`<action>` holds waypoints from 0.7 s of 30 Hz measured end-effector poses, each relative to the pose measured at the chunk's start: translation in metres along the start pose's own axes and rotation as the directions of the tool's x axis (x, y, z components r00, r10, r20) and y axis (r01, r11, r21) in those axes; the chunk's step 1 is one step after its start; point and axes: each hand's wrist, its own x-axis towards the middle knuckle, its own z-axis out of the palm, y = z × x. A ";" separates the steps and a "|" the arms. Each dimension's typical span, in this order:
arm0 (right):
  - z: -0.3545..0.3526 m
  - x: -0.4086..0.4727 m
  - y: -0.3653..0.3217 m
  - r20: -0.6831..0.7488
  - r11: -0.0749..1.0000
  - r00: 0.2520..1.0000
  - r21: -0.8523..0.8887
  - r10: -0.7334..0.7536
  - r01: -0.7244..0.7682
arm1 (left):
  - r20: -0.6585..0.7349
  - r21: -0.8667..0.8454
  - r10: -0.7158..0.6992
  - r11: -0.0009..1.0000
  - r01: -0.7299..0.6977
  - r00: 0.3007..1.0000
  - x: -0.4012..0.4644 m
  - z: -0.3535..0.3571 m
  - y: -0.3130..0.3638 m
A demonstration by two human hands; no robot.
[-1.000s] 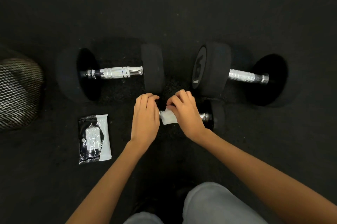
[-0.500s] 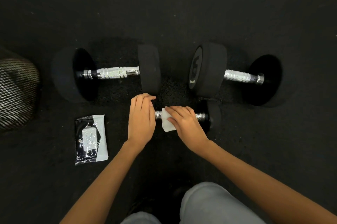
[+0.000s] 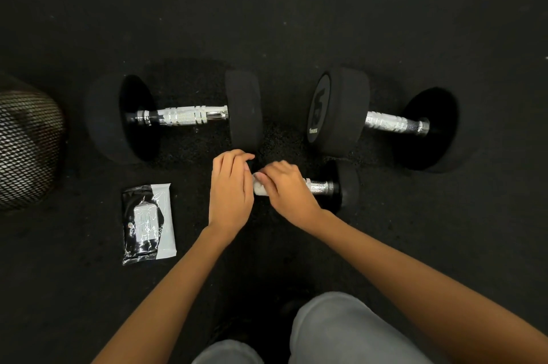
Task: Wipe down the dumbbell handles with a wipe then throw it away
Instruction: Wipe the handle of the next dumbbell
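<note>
A small black dumbbell (image 3: 344,185) with a chrome handle lies on the dark floor right in front of me. My right hand (image 3: 289,190) holds a white wipe (image 3: 260,188) wrapped around the left part of that handle. Over the dumbbell's left end lies my left hand (image 3: 231,188), fingers curled around the weight, which is hidden beneath it. Two bigger black dumbbells lie behind: one on the left (image 3: 184,117) and one on the right (image 3: 394,124), each with a bare chrome handle.
A black and white wipes packet (image 3: 148,223) lies flat on the rubber floor (image 3: 267,22) to the left of my hands. At the far left edge stands a black mesh bin (image 3: 26,147). My grey-clad knee (image 3: 341,331) is at the bottom.
My right hand has slid the wipe leftward along the small dumbbell's handle, toward my left hand. More bare chrome now shows on the right. The left hand has stayed in place.
</note>
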 end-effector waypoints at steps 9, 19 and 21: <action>-0.010 -0.028 0.031 -0.023 0.986 0.986 -0.011 -0.166 0.165 | 0.030 0.008 0.027 1.000 -0.027 0.999 0.000 -0.002 0.000; 0.002 0.017 -0.007 0.141 0.985 0.986 -0.163 0.088 -0.065 | 0.049 0.011 0.024 1.000 -0.025 0.998 0.001 -0.002 -0.001; 0.005 0.008 -0.003 0.105 0.981 0.994 -0.186 -0.044 0.063 | 0.057 0.013 0.017 1.000 -0.017 0.998 0.001 -0.003 -0.001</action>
